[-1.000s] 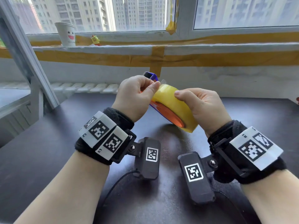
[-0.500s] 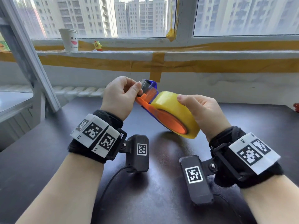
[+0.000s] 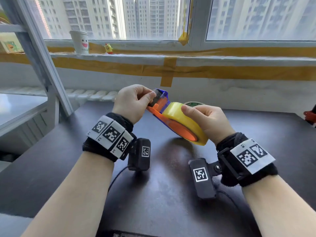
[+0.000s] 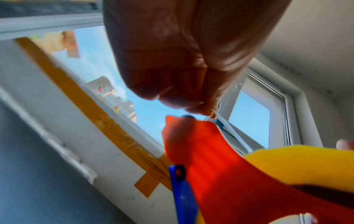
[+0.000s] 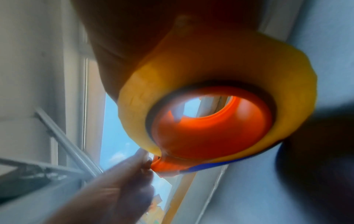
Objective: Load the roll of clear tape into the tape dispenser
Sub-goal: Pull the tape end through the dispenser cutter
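Observation:
A yellowish roll of clear tape (image 3: 183, 120) sits on the orange hub of an orange-and-blue tape dispenser (image 3: 159, 112), held tilted above the dark table (image 3: 162, 194). My right hand (image 3: 207, 121) grips the roll from the right, thumb on its top. My left hand (image 3: 135, 101) pinches the free end of the tape (image 3: 154, 98) and holds it stretched toward the dispenser's front end. In the left wrist view, the tape end (image 4: 214, 115) runs from the fingertips over the orange body (image 4: 210, 159). The right wrist view shows the roll (image 5: 220, 84) around the orange hub (image 5: 210, 128).
The table ends at a white wall under a window sill (image 3: 153, 57) taped with yellow strips. A paper cup (image 3: 80, 42) and a small yellow figure (image 3: 108, 48) stand on the sill. Another tape roll (image 3: 195, 103) lies behind my right hand. A red object (image 3: 310, 115) sits at the right edge.
My left hand has drawn the tape end off the roll and out to the left along the dispenser. The right hand keeps its grip on the roll.

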The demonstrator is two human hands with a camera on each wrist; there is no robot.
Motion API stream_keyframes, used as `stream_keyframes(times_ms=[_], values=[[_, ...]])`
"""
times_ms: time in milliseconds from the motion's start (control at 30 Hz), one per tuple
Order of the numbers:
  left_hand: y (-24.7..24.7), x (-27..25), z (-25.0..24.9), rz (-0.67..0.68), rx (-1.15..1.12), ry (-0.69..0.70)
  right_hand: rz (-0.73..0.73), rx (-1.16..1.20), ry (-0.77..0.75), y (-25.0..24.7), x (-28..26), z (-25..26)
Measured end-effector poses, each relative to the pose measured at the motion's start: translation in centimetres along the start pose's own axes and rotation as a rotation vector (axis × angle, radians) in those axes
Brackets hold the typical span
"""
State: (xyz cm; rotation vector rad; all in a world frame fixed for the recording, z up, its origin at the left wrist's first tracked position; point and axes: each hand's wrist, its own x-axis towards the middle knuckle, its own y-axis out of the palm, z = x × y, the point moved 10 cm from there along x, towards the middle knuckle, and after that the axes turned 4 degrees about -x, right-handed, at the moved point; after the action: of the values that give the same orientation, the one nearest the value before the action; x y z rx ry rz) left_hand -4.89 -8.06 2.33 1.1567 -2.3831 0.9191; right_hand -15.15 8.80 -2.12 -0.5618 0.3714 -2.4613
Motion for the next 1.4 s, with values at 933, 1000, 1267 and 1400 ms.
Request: stream_keyframes(times_ms=[933,1000,1267,1400], values=[[1.4,-0.2,-1.3,0.206,0.120,-0.209,0.063,-0.366,0.208,-3.9,-1.3,1.0],[1.3,-0.2,-1.7,0.205,0.119,-0.196,0.068,-0.410,0.204,-3.9,-1.4,1.8],[1.0,0.1,-2.4,0.211,0.160,-0.168,-0.006,-0.491,0.191,-2.6,-2.0,1.9],[0.7,0.1,-1.4,0.209,0.202,-0.190,0.054,-0.484,0.204,-2.1,-1.7,1.9]])
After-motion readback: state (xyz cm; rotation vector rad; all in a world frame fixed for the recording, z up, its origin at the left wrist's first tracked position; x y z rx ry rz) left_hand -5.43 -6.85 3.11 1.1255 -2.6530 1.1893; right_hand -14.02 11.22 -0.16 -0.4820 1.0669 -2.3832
